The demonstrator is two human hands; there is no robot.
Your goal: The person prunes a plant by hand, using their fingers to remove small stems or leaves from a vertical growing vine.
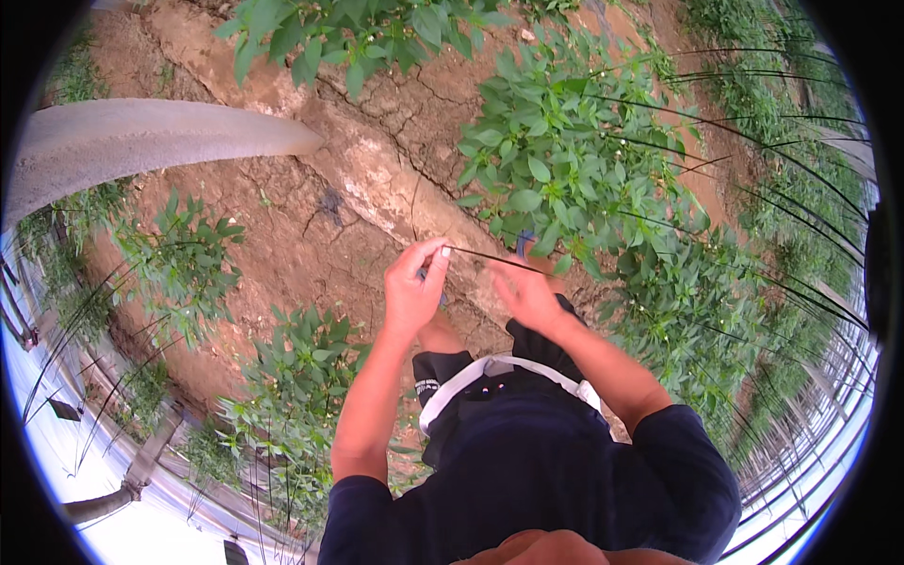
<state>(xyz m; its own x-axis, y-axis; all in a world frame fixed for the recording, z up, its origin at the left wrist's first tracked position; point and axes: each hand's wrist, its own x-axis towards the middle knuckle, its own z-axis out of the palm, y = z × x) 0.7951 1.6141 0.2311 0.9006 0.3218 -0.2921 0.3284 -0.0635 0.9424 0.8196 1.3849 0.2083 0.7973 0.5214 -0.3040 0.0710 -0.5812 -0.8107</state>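
My left hand is raised in front of my waist, thumb and forefinger pinched on the end of a thin dark cord. From that pinch the cord runs rightward over my right hand towards a leafy green plant, where foliage hides its course. Motion blurs my right hand; its fingers look spread beside the cord, with no firm grip visible. The plant bears small pale flowers and leans close to my right forearm. Below both hands, a white belt-like band circles my waist.
A thick grey post rises at the left from a pale ridge across cracked soil. More plants stand at the top and lower left. Several dark strings slant through the rows at right.
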